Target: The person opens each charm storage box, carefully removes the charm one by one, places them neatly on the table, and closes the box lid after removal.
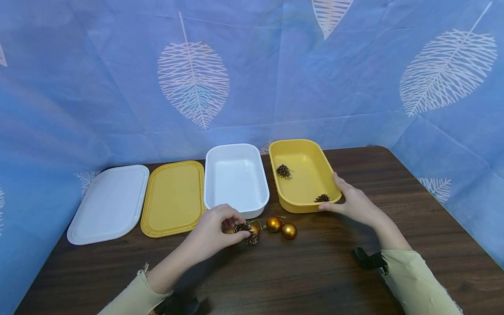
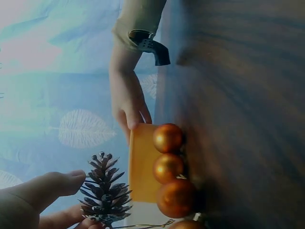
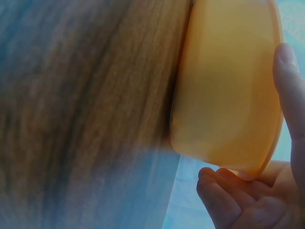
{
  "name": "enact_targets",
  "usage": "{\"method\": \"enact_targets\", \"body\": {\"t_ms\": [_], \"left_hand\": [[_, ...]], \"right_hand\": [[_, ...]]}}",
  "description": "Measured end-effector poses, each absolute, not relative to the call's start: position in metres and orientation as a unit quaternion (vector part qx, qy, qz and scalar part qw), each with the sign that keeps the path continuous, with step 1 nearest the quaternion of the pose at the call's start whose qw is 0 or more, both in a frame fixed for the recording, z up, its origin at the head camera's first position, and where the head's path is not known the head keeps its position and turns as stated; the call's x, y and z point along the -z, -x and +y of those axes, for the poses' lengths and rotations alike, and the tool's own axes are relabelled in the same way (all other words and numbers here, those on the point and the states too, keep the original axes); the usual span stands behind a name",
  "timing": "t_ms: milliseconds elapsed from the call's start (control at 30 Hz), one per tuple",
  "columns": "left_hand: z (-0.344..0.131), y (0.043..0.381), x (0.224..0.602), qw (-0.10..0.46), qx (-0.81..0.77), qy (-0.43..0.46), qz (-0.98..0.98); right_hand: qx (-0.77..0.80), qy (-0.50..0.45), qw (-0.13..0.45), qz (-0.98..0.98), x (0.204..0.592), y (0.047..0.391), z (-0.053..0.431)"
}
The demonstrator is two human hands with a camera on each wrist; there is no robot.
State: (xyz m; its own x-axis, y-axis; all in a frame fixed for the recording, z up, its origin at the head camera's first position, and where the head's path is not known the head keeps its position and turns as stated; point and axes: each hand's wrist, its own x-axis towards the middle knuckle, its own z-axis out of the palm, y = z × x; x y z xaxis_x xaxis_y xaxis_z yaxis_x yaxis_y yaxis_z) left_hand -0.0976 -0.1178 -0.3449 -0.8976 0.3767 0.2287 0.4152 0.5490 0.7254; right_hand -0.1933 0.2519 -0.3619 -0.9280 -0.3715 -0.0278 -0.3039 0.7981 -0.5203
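Note:
My left hand (image 1: 220,227) pinches a brown pine cone (image 1: 249,232) between thumb and fingers. In the left wrist view the pine cone (image 2: 106,191) stands out with its scales spread and a thin gold wire at its base. Close beside it on the table are several shiny orange-gold Christmas baubles (image 1: 289,231), one partly hidden behind the cone. At the right, my right hand (image 1: 356,203) grips the near right corner of a yellow plastic box (image 1: 311,209), thumb on the near rim and fingers along the side. Inside that box lie two pine cones (image 1: 283,171).
A white plastic box (image 1: 236,175) stands left of the yellow one. Farther left lie a yellow lid (image 1: 173,197) and a white lid (image 1: 108,205), flat on the dark wooden table (image 1: 307,275). Behind hangs a blue cloth (image 1: 252,78) with white leaf prints.

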Motion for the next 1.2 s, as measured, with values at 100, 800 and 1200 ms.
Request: {"method": "enact_targets", "body": {"t_ms": [100,800,1200], "left_hand": [[-0.124,0.091,0.349,0.020,0.414,0.213,-0.885],[-0.140,0.084,0.383,0.019,0.374,0.166,-0.912],[-0.136,0.086,0.387,0.025,0.348,0.146,-0.926]], "right_hand": [[0.262,0.178,0.064,0.947,0.362,0.193,0.252],[0.272,0.181,0.064,0.943,0.365,0.192,0.253],[0.270,0.183,0.059,0.943,0.363,0.193,0.252]]}}
